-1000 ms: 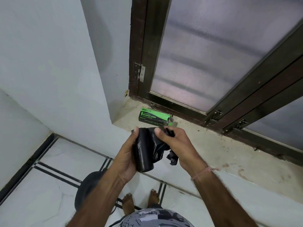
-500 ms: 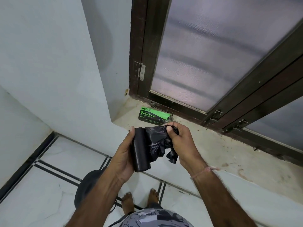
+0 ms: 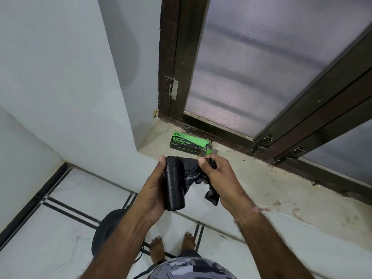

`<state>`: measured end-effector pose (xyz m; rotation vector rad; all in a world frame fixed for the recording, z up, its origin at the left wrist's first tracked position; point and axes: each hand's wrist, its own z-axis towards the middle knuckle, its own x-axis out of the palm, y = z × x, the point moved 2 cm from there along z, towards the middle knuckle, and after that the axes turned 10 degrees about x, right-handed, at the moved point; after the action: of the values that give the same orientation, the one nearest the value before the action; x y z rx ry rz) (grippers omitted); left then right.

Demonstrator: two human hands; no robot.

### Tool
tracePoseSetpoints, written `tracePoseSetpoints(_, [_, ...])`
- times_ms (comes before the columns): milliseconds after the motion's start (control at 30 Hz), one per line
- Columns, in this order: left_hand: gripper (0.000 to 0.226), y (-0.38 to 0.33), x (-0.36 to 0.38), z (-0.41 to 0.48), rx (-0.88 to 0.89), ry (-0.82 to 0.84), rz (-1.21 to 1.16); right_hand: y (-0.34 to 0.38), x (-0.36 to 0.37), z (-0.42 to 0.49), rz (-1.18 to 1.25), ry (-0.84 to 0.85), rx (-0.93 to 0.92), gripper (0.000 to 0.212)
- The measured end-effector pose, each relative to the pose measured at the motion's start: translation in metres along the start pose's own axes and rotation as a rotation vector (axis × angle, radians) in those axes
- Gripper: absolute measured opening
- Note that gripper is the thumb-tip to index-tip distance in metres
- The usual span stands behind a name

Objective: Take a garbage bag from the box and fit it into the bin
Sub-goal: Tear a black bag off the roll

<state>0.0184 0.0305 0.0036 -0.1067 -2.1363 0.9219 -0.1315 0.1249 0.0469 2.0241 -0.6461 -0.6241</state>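
A black roll of garbage bags [image 3: 174, 184] stands upright in my left hand [image 3: 154, 190], whose fingers wrap round it from the left. My right hand [image 3: 219, 178] pinches the loose outer bag [image 3: 194, 174] pulled off the roll, and a crumpled end hangs below that hand. The green and black garbage bag box [image 3: 188, 142] lies on the stone sill just beyond my hands, its right end flap open. The dark round bin [image 3: 106, 228] stands on the floor below, partly hidden behind my left forearm.
The concrete window sill [image 3: 281, 190] runs to the right under a dark wooden window frame [image 3: 231, 135] with frosted glass. A white wall corner [image 3: 124, 117] juts out on the left. My bare feet [image 3: 173, 246] stand on the white tiled floor.
My right hand has drawn the loose bag further to the right off the roll, unrolling more of it. The left hand keeps the roll in about the same place.
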Motion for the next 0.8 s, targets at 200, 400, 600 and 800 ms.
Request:
tracePoseSetpoints(200, [0.073, 0.001, 0.003, 0.000, 0.007, 0.007, -0.030, 0.004, 0.001, 0.004, -0.003, -0.039, -0.043, 0.028])
tracePoseSetpoints(400, [0.059, 0.001, 0.003, -0.001, -0.012, 0.014, -0.064, 0.003, 0.000, 0.002, 0.044, 0.116, -0.009, 0.026])
tracePoseSetpoints(600, [0.062, 0.000, 0.009, -0.005, 0.011, 0.037, -0.005, 0.002, 0.001, 0.000, 0.032, 0.140, -0.061, 0.014])
tracePoseSetpoints(800, [0.055, -0.003, 0.014, -0.008, 0.033, 0.038, 0.119, 0.002, -0.001, -0.005, -0.011, 0.100, -0.069, 0.018])
